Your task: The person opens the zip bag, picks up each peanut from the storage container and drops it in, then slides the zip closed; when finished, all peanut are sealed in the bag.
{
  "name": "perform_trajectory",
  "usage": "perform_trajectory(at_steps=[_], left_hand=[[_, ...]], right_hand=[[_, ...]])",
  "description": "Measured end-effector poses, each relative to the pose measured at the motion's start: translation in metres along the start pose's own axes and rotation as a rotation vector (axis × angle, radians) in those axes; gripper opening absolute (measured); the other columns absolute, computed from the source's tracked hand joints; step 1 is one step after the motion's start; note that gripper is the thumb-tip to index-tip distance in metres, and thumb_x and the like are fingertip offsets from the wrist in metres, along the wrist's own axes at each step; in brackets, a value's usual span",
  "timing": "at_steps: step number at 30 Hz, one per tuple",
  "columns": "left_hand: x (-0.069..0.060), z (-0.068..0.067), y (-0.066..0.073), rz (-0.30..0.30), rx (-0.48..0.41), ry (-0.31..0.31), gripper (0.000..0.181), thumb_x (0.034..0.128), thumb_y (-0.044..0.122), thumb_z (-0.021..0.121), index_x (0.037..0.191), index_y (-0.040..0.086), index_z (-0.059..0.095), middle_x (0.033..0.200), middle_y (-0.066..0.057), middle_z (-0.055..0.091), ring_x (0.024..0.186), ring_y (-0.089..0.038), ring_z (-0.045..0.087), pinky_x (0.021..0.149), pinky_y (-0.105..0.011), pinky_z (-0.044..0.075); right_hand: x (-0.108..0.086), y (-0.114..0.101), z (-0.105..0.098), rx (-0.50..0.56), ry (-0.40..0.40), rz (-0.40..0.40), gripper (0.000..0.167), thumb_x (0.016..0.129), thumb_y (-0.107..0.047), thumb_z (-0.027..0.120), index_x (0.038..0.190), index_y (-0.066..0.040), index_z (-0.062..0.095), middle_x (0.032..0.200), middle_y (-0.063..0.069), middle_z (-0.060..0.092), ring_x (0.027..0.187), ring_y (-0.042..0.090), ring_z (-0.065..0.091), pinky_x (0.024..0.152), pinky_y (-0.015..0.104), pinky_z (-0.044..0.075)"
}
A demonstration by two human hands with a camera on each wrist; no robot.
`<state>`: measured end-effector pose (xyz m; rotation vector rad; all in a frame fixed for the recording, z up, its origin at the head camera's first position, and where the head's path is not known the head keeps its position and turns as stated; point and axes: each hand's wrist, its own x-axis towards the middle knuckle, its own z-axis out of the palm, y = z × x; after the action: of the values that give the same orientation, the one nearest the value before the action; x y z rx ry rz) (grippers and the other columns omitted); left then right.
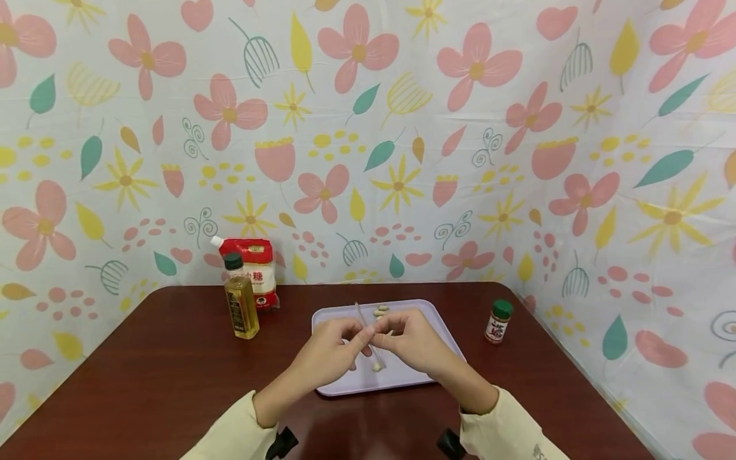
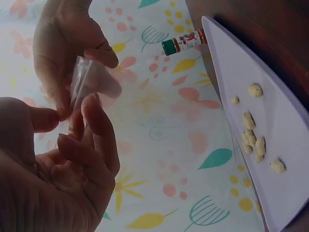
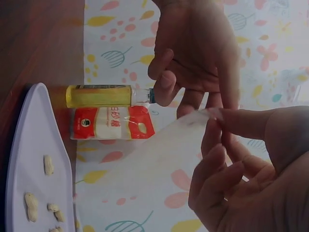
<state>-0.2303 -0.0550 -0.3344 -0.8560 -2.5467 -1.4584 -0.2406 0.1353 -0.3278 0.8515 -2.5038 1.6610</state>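
Over a pale lilac tray, my left hand and right hand meet fingertip to fingertip. Between them they pinch one end of a thin clear plastic bag, which hangs down flat from the fingers in the right wrist view. Its folded film also shows between the hands in the left wrist view. Several unshelled peanuts lie on the tray, some partly hidden by the hands in the head view. Whether the bag's mouth is parted cannot be told.
An oil bottle stands at the back left of the dark brown table, in front of a red and white sugar pouch. A green-capped spice jar stands right of the tray. A flower-printed sheet hangs behind.
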Motion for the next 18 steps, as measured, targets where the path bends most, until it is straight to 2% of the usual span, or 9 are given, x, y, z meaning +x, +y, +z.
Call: perform_trajectory(at_steps=[3,7,10,11,14,18], left_hand=[[0.001,-0.002,-0.002,0.0,-0.034,-0.027,0.033,0.1019,0.033,0.056,0.085,0.009,0.071,0.074,0.001,0.07,0.05,-0.015,0.06,0.047,-0.027,0.045],[0.003,-0.003,-0.005,-0.001,-0.082,-0.067,0.036,0.102,0.031,0.056,0.084,0.005,0.071,0.075,-0.001,0.071,0.05,-0.016,0.061,0.051,-0.027,0.046],[0.004,-0.004,-0.006,-0.003,-0.095,-0.089,0.036,0.1029,0.028,0.054,0.084,0.003,0.071,0.076,-0.001,0.072,0.051,-0.016,0.062,0.056,-0.029,0.048],[0.004,-0.005,-0.007,-0.007,-0.097,-0.096,0.035,0.1032,0.027,0.053,0.084,0.004,0.071,0.076,0.0,0.072,0.051,-0.016,0.062,0.057,-0.029,0.048],[0.004,-0.006,-0.008,-0.018,-0.116,-0.116,0.033,0.1038,0.022,0.051,0.085,0.004,0.071,0.074,0.0,0.071,0.053,-0.017,0.063,0.057,-0.03,0.05],[0.002,-0.007,-0.009,-0.017,-0.127,-0.133,0.03,0.1043,0.018,0.049,0.088,0.005,0.07,0.072,-0.001,0.07,0.056,-0.018,0.062,0.055,-0.031,0.052]], right_hand=[[0.001,0.002,-0.002,0.044,-0.051,0.042,0.013,0.091,-0.009,0.071,0.092,0.003,0.074,0.089,0.007,0.072,0.078,0.014,0.064,0.064,0.028,0.047],[0.002,0.004,-0.005,0.08,-0.092,0.092,0.016,0.09,-0.011,0.073,0.094,0.005,0.073,0.092,0.003,0.073,0.06,0.007,0.052,0.052,0.023,0.04],[0.003,0.007,-0.007,0.124,-0.113,0.136,0.019,0.089,-0.013,0.074,0.093,0.005,0.071,0.088,-0.001,0.072,0.054,0.007,0.041,0.045,0.021,0.031],[0.004,0.008,-0.007,0.149,-0.122,0.148,0.019,0.089,-0.013,0.074,0.093,0.005,0.07,0.087,-0.002,0.071,0.055,0.007,0.042,0.045,0.021,0.031],[0.005,0.012,-0.007,0.231,-0.156,0.183,0.015,0.09,-0.014,0.073,0.09,0.001,0.07,0.08,-0.004,0.067,0.064,0.01,0.05,0.046,0.022,0.032],[0.005,0.015,-0.006,0.305,-0.172,0.214,0.006,0.09,-0.015,0.072,0.085,-0.011,0.071,0.074,-0.004,0.062,0.064,0.011,0.053,0.046,0.023,0.032]])
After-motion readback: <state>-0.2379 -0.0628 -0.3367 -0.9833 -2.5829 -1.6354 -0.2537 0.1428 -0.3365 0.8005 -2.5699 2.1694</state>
